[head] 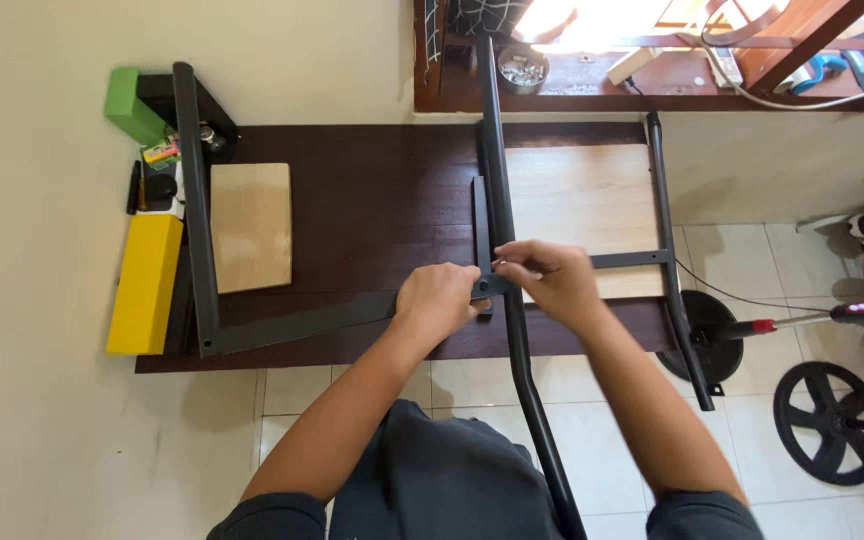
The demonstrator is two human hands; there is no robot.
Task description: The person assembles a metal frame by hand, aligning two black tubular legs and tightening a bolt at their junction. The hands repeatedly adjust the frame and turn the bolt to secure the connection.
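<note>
Head view looks straight down on a dark brown wooden worktop (372, 190) where both hands meet at one joint of a black metal tube frame (497, 150). The long black tube runs away from the person, its axis nearly vertical in the picture, and a flat black crossbar (302, 322) lies across it from the left. The left hand (439, 300) closes its grip over the crossbar's end, touching the tube. The right hand (547, 280) pinches narrowly at the same joint; what it holds is too small to tell. Both are equally near. A pale wooden board (577, 200) lies under the frame; a yellow box (144, 283) sits well apart, left.
</note>
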